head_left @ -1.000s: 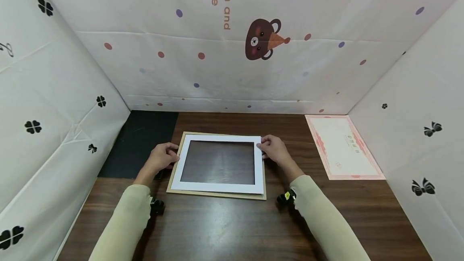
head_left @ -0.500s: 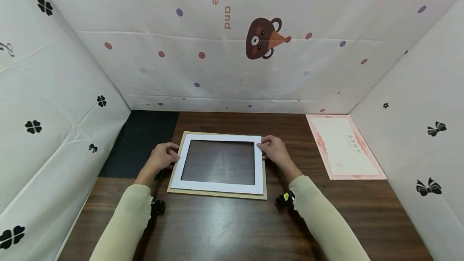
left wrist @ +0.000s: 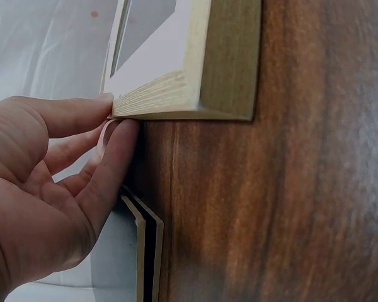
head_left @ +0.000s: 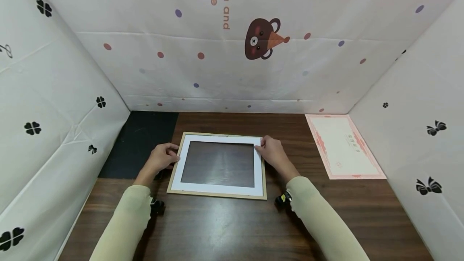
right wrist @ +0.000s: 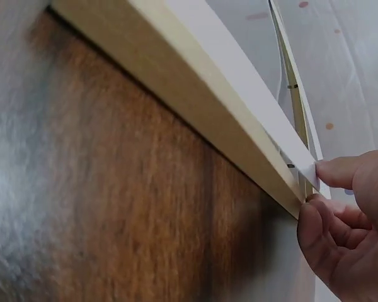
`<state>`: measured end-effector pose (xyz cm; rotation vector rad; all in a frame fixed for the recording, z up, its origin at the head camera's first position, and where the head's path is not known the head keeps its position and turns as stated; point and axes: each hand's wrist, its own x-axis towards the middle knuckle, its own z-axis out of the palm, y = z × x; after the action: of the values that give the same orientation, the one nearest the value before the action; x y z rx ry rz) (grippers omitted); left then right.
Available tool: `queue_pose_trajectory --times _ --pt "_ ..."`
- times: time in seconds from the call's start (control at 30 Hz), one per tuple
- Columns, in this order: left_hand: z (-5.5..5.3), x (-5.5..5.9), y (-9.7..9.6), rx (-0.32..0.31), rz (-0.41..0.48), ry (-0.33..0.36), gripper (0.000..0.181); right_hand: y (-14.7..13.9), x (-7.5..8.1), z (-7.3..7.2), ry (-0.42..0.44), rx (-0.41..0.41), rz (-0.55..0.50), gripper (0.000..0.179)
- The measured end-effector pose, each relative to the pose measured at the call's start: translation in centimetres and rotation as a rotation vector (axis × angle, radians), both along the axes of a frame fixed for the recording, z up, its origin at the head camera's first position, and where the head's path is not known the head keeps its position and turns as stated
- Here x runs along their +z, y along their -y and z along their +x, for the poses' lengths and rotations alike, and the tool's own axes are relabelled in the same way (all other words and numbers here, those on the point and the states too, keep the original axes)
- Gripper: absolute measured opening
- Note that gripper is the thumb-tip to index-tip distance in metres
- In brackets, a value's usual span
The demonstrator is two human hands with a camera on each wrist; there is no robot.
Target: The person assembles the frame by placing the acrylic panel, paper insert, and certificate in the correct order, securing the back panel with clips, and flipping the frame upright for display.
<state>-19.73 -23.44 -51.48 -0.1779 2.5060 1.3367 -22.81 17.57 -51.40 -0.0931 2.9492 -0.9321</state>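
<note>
A light wooden picture frame (head_left: 221,195) lies flat on the dark wood table (head_left: 217,228), and a white picture mat (head_left: 221,189) with a rectangular window sits inside its rim. My left hand (head_left: 160,158) grips the frame's left side; in the left wrist view the thumb lies at the top edge and fingers curl under it. At the far right corner, my right hand (head_left: 274,153) pinches the mat's edge. The right wrist view has that thumb on the white mat (right wrist: 233,69), with the other fingers curled against the wooden side (right wrist: 164,63).
A black board (head_left: 145,136) lies at the back left, partly beneath my left forearm and hand in view. At the right lies a certificate sheet (head_left: 342,144) with a pink border. Patterned white cloth walls (head_left: 217,75) enclose the back and both sides.
The mat's right part has lowered into the frame, so more of the wooden rim shows along the right and far edges. My right hand has shifted slightly left; the left hand stays put.
</note>
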Motion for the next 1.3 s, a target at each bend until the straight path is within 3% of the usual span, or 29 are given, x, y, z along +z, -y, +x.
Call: queue_pose_trajectory --times 0.2,0.37,0.57,0.97,1.3 --pt "0.1 0.1 -0.1 0.002 0.001 -0.002 0.043 0.1 -0.2 -0.1 0.045 0.004 0.043 0.029" --pt "0.1 0.1 -0.1 0.005 -0.004 0.002 0.043 0.0 -0.6 -0.1 0.022 0.028 0.06 0.03" --pt "0.1 0.2 0.0 0.004 -0.02 -0.003 0.042 0.0 -0.7 -0.1 0.012 0.002 0.006 0.037" --pt "0.2 0.5 -0.4 0.015 -0.044 0.001 0.042 -0.3 -0.7 -0.1 0.077 -0.05 -0.03 0.052" --pt "0.1 0.1 -0.7 0.001 -0.07 -0.034 0.041 -1.1 -0.6 0.1 0.081 -0.021 -0.022 0.046"
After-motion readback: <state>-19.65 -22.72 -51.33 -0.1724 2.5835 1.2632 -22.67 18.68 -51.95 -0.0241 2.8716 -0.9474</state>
